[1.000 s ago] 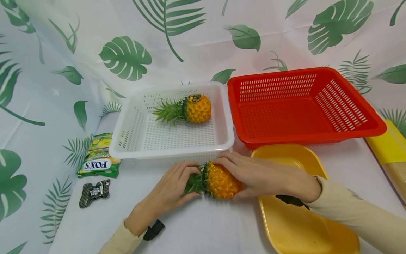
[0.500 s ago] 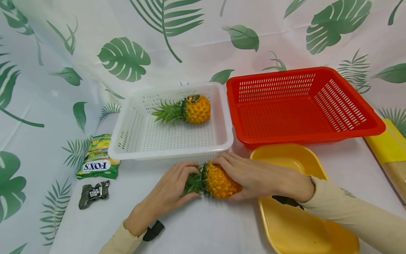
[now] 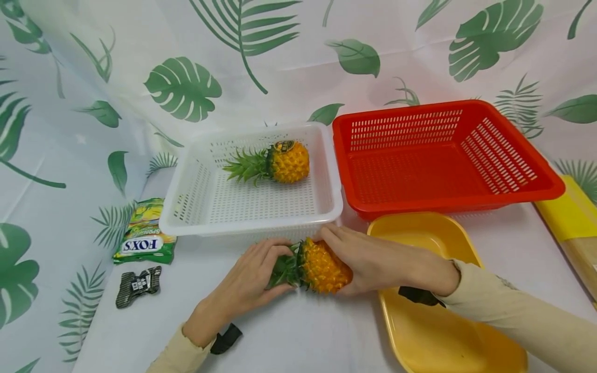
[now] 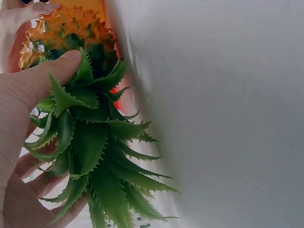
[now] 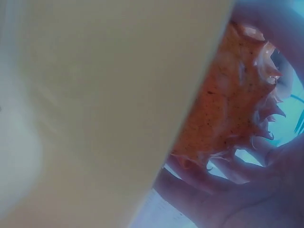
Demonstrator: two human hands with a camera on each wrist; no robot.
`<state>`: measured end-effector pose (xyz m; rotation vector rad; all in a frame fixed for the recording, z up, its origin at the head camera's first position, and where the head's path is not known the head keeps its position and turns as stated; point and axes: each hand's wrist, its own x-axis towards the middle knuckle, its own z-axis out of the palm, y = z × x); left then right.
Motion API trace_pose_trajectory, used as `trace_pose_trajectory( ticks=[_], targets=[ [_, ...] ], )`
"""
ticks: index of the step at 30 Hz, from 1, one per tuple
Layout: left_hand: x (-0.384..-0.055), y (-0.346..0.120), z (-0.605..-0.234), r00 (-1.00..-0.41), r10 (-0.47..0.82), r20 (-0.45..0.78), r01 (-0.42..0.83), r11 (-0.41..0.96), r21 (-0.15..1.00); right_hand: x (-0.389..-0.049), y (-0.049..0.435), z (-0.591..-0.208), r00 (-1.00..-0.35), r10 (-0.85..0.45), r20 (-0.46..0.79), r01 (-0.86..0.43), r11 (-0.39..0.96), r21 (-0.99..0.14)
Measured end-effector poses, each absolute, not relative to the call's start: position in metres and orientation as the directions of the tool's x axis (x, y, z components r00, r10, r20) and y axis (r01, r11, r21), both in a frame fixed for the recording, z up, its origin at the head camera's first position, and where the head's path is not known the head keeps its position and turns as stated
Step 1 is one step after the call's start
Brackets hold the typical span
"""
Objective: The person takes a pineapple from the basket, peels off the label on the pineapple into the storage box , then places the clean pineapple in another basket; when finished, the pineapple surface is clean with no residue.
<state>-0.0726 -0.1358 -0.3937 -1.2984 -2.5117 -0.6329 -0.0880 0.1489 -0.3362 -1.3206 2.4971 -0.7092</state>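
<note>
A small orange pineapple (image 3: 324, 267) lies on its side on the white table, in front of the white basket. My left hand (image 3: 249, 277) grips its green leafy crown (image 4: 95, 137), the thumb lying where leaves meet fruit in the left wrist view. At the fruit's other end, my right hand (image 3: 373, 259) holds the orange body with curled fingers and thumb. In the right wrist view the flat base of the pineapple (image 5: 223, 99) shows between thumb and fingers. A second pineapple (image 3: 289, 161) with a dark label lies inside the white basket (image 3: 252, 226).
A red basket (image 3: 448, 202) stands at the back right. The yellow tray (image 3: 389, 331) sits under my right forearm. On the left lie a green FOX'S candy bag (image 3: 145, 233) and a black wrapped sweet (image 3: 138, 286). A yellow-and-brown item (image 3: 566, 223) lies at the right edge.
My right hand and the pineapple's base end have shifted very slightly to the left. Both hands keep their hold; the baskets and bags stay in place.
</note>
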Motion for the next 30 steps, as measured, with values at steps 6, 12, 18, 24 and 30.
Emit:
trace_pose_trajectory(
  ticks=[6, 12, 18, 24, 30],
  targets=[
    [-0.072, -0.137, -0.393, -0.565, 0.718, 0.406, 0.825, 0.505, 0.256, -0.087, 0.150, -0.337, -0.581, -0.814, 0.014, -0.697, 0.488, -0.526],
    [-0.069, -0.139, -0.387, -0.551, 0.721, 0.421, 0.834, 0.489, 0.255, -0.084, 0.150, -0.332, -0.600, -0.800, 0.002, -0.667, 0.499, -0.553],
    [-0.063, -0.143, -0.380, -0.544, 0.709, 0.449, 0.839, 0.477, 0.263, -0.080, 0.154, -0.320, -0.603, -0.798, 0.001, -0.648, 0.489, -0.584],
    [-0.058, -0.141, -0.366, -0.533, 0.699, 0.477, 0.845, 0.463, 0.267, -0.080, 0.162, -0.303, -0.595, -0.804, -0.004, -0.639, 0.476, -0.604],
    [-0.054, -0.138, -0.350, -0.500, 0.672, 0.547, 0.864, 0.432, 0.260, -0.084, 0.177, -0.282, -0.589, -0.808, -0.008, -0.626, 0.463, -0.627]
  ],
)
